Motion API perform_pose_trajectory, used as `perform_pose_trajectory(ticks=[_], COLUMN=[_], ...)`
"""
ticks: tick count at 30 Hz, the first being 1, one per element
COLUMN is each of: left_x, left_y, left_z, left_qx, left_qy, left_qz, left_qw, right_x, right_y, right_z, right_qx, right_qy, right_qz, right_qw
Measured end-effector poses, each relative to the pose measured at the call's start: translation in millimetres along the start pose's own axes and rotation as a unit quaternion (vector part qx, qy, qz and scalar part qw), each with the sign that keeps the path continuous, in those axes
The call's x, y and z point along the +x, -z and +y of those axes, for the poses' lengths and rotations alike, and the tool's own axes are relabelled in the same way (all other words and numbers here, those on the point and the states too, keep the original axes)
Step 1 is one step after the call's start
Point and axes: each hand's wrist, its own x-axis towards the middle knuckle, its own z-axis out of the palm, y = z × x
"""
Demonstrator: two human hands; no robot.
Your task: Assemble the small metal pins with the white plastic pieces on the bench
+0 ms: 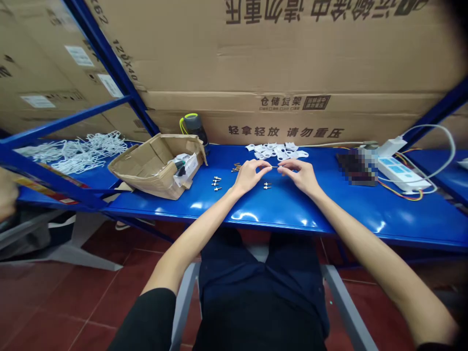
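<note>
My left hand (250, 175) and my right hand (300, 175) face each other above the blue tabletop (241, 207). Between their pinched fingertips runs a thin, small metal pin (275, 167), one end in each hand. On the table below lie a pair of small pin-like pieces with white parts (267, 185). Several similar small pieces (216, 183) lie to the left of my left hand. Behind my left wrist sit some brass-coloured bits (236, 167), partly hidden. Beyond both hands is a pile of flat white plastic pieces with round holes (276, 151).
At left stands an open cardboard box (146, 158) with items inside, a dark bottle (195, 127) behind it. White wire pieces (84, 151) heap farther left. A power strip (402, 173) with cables lies at right, beside a blurred dark object (356, 167). Another person's hand (7, 195) shows far left.
</note>
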Motion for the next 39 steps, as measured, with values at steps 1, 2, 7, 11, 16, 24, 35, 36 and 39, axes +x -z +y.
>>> perform_pose_trajectory(ticks=[1, 2, 7, 11, 16, 24, 35, 36, 39], left_x=[-0.1, -0.1, -0.1, -0.2, -0.8, -1.9, -2.7, -2.7, -2.2], left_y=[-0.1, -0.2, 0.0, -0.3, -2.0, -3.3, -5.3, -5.8, -6.0], left_z=[0.1, 0.2, 0.0, -0.8, -1.5, -1.9, -3.9, -4.3, -4.5], left_qx=[0.003, 0.006, 0.017, 0.020, 0.031, 0.021, 0.018, 0.017, 0.021], left_qy=[0.001, 0.003, 0.006, 0.000, -0.001, -0.008, -0.018, -0.021, -0.018], left_qz=[-0.001, -0.002, -0.001, 0.006, -0.007, -0.010, -0.045, -0.045, -0.038], left_qw=[1.000, 1.000, 1.000, 1.000, 1.000, 1.000, 0.999, 0.999, 0.999], right_x=[0.1, 0.2, 1.1, 1.1, -0.2, -1.8, -4.8, -4.5, -2.5], right_y=[0.0, 0.2, 0.9, 0.5, -0.2, -1.2, -2.5, -3.1, -3.3], right_z=[-0.4, -0.9, -1.1, -0.8, -0.4, 0.8, 4.1, 4.2, 3.3], right_qx=[0.009, 0.016, 0.049, 0.071, 0.076, 0.078, 0.017, 0.018, 0.023], right_qy=[-0.008, -0.015, -0.050, -0.060, -0.059, -0.057, -0.004, -0.002, -0.009], right_qz=[-0.003, -0.006, -0.012, -0.023, -0.035, -0.055, -0.065, -0.064, -0.047], right_qw=[1.000, 1.000, 0.997, 0.995, 0.995, 0.994, 0.998, 0.998, 0.999])
